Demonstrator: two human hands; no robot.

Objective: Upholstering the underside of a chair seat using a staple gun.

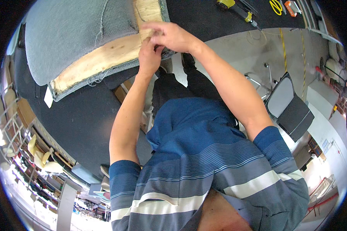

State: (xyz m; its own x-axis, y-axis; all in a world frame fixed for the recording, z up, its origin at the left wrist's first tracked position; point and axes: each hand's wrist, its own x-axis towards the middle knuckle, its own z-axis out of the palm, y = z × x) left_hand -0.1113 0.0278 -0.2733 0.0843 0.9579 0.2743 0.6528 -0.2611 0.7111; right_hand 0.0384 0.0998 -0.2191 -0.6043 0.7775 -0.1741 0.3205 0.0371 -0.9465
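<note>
A padded wooden panel (100,56) lies on the black work surface, covered in grey-blue woven fabric (79,30) with a strip of bare wood showing along its near side. Frayed threads (98,80) hang from the fabric at the near edge, and a loose cord runs over the top. At the panel's near right corner, my left hand (149,58) is closed in a pinch; what lies between its fingertips is hidden. My right hand (170,37) reaches over the same corner, just above the left one. Its fingers are bent and partly smeared by motion, so their grip is unclear.
Farther right on the black surface (204,19) lie a yellow-and-black power tool (225,4), a yellow coiled cord (275,6) and an orange-and-white box (292,8). An office chair (289,104) stands on the floor to my right. Shelving lines the left side.
</note>
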